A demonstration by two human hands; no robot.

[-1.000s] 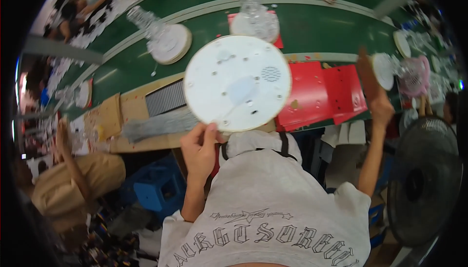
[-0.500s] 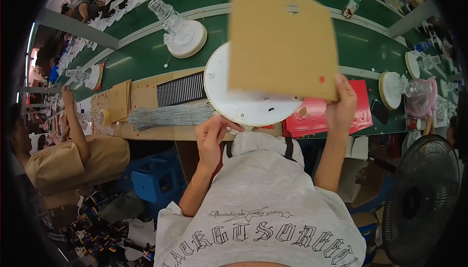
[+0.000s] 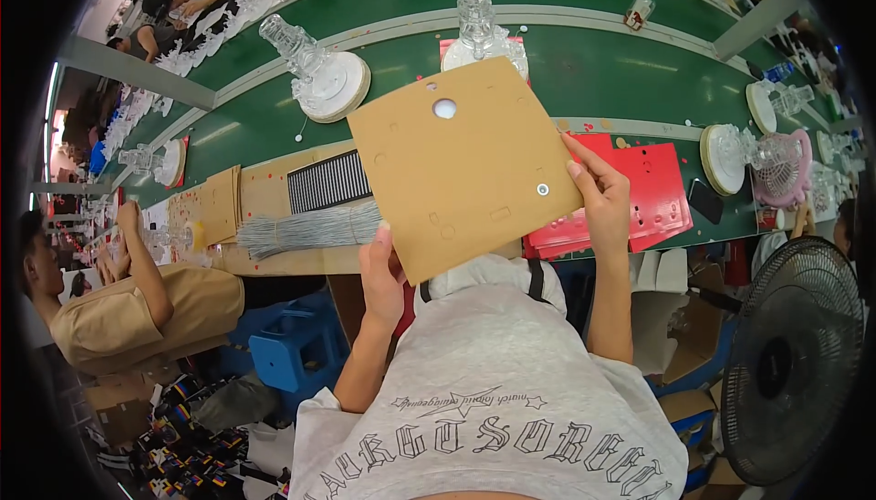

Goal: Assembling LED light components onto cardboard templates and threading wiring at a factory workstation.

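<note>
A square brown cardboard sheet [image 3: 474,171] lies tilted in front of me, with a round hole near its far edge and several small punched outlines. My right hand [image 3: 604,203] pinches its right edge between thumb and fingers. My left hand [image 3: 380,286] holds the lower left edge, thumb on the near side. White shows through the big hole, and a metal stud shows through a small hole near the right edge. The round white disc under the sheet is otherwise hidden.
Red perforated sheets [image 3: 652,194] lie to the right, beside a dark phone [image 3: 705,201]. On the left are a bundle of grey wires [image 3: 306,229] and a black slatted panel [image 3: 333,181]. Clear glass-like towers on white round bases [image 3: 333,85] stand along the green bench. A black fan [image 3: 785,363] stands at right.
The cardboard sheet has come down and turned over the white disc, now covering it. My left hand has gone from the disc's rim to the sheet's edge.
</note>
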